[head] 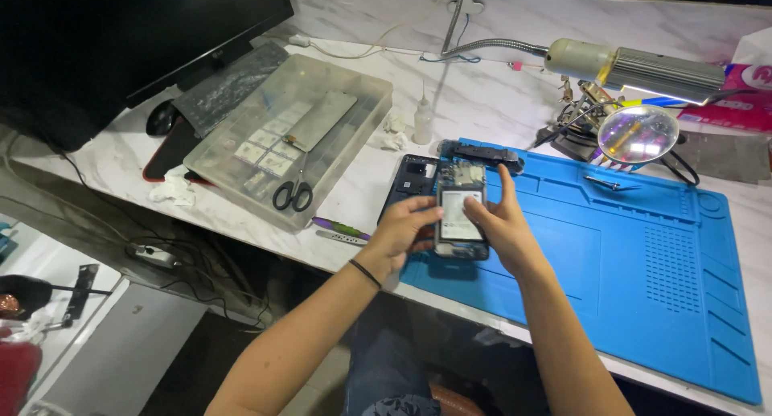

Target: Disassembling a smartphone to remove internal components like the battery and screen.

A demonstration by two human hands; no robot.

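Note:
An opened smartphone (461, 192) with its back cover off lies on the left end of a blue work mat (643, 263), its battery and circuit board showing. My left hand (402, 235) grips the phone's left edge, with a black band on the wrist. My right hand (500, 223) holds the right side, the thumb pressing on the battery and the forefinger raised along the edge. The dark back cover (412, 179) lies just left of the phone. A black plastic part (481, 152) rests beyond it.
A clear plastic box (289, 131) with scissors (293, 192) on its lid sits at left, beside a dark monitor (121, 38) and a mouse (163, 117). A small squeeze bottle (423, 122), a magnifier on a stand (639, 133), a gooseneck lamp (635, 69) and tweezers (607, 183) stand behind the mat.

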